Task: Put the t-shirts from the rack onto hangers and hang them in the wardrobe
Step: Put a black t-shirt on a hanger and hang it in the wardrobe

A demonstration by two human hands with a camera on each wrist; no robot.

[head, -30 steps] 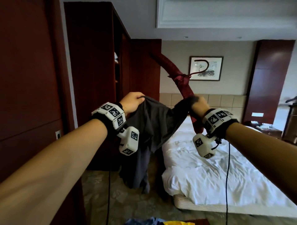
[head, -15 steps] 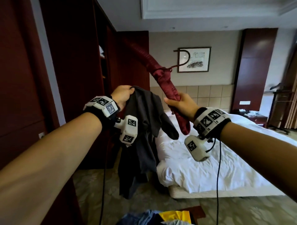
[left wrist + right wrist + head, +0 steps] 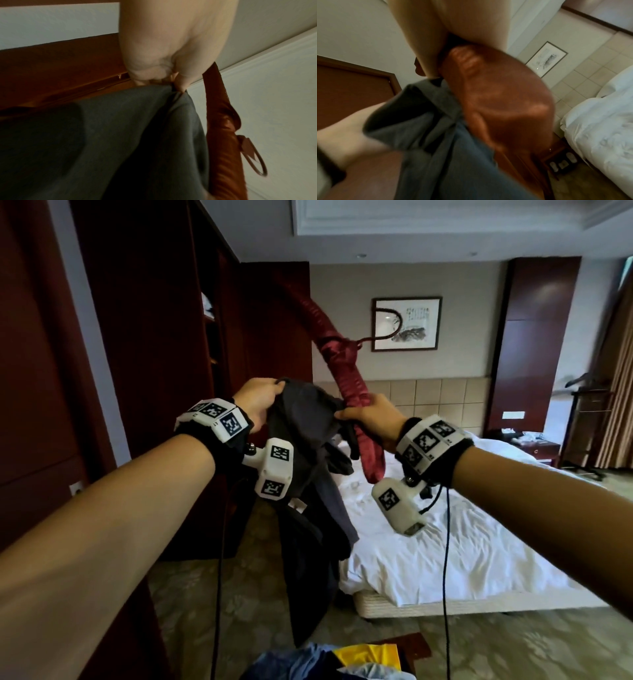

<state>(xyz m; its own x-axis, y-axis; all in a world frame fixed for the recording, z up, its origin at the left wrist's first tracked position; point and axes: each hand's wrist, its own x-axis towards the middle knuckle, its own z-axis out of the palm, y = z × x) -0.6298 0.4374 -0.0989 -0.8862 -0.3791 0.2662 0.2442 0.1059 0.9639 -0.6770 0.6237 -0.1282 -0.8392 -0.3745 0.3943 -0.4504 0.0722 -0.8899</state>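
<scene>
A dark grey t-shirt hangs in front of me, its top edge gripped by my left hand. The left wrist view shows the fingers pinching the grey t-shirt. My right hand grips one arm of a padded dark red satin hanger, which stands tilted with its metal hook pointing right. The right thumb also touches the shirt's edge beside the hanger. Close up in the right wrist view are the red hanger and the grey shirt.
The dark wooden wardrobe stands open at the left, shelves showing inside. A bed with white sheets fills the right. A pile of blue and yellow clothes lies at the bottom edge. A clothes rack stands far right.
My right hand has brought the hanger left until it meets the shirt's edge. My left hand keeps its hold on the shirt. My head has turned a little.
</scene>
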